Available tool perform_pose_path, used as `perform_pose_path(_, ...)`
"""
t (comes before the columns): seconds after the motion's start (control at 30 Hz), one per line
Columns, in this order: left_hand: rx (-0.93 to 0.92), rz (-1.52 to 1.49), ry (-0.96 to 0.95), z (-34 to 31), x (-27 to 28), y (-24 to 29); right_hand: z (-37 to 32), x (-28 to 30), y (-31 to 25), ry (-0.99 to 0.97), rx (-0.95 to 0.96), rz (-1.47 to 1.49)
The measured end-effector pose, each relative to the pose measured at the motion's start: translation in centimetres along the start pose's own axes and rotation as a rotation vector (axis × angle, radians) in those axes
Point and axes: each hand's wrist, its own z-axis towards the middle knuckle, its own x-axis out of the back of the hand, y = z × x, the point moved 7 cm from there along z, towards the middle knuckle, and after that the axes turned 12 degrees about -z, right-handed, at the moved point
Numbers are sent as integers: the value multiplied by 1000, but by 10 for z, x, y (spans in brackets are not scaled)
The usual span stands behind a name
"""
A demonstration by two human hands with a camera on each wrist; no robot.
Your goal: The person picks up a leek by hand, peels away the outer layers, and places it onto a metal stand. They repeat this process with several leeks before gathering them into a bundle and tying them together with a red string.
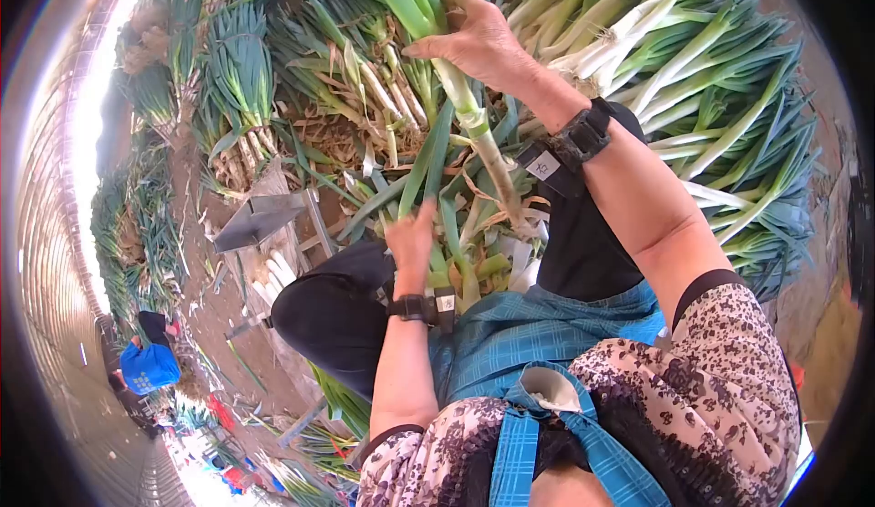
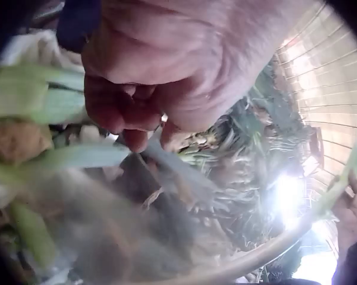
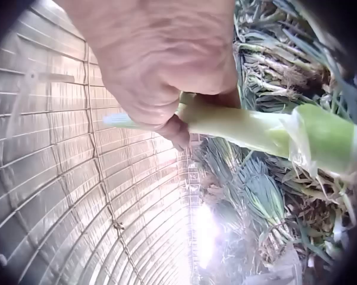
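In the head view my right hand (image 1: 483, 42) grips a long scallion (image 1: 497, 174) round its upper stalk, thumb on one side and fingers on the other. Its green leaves rise past the hand, and the pale root end points down towards my lap. The right wrist view shows a torn, papery skin (image 3: 300, 145) hanging from the stalk. My left hand (image 1: 410, 238) is lower, in front of my knees. Its curled fingers pinch a flat green leaf (image 1: 427, 160), which also shows at the fingertips in the left wrist view.
Trimmed scallions (image 1: 729, 78) with white stalks lie in a large pile at the right. Tied bundles (image 1: 241, 69) stand at the upper left. A metal bracket (image 1: 260, 220) is beside my left knee (image 1: 333, 302). Farther off is a person in blue (image 1: 149, 366).
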Motion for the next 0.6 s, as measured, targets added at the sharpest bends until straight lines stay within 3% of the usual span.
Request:
perform_pose_path(0.07,-766,120,118,-48,-3,113,1,-2,6,159,-14,-219)
perform_pose_path(0.13,-1107,-3,100,-91,-24,173,0,-8,-2,164,-86,-279)
perform_pose_path(0.17,-1108,-9,102,-95,-30,186,-2,-10,0,174,-171,-338)
perform_pose_path(0.23,-1449,357,171,-118,-52,206,-2,-12,0,204,-152,-365)
perform_pose_path(0.37,-1381,243,94,-99,-55,195,-2,-11,6,187,-191,-434)
perform_pose_path(0.4,-1458,311,87,-110,-52,193,1,-7,8,208,-188,-406)
perform_pose_path(0.43,-1352,269,21,-102,-49,177,7,-2,8,231,-174,-378)
perform_pose_path(0.47,-1246,227,-46,-91,-49,149,8,6,2,243,-224,-362)
perform_pose_path(0.57,-1065,525,-260,-77,-58,46,20,21,25,290,-312,-329)
perform_pose_path(0.6,-975,616,-366,-71,-60,20,23,28,20,292,-209,-364)
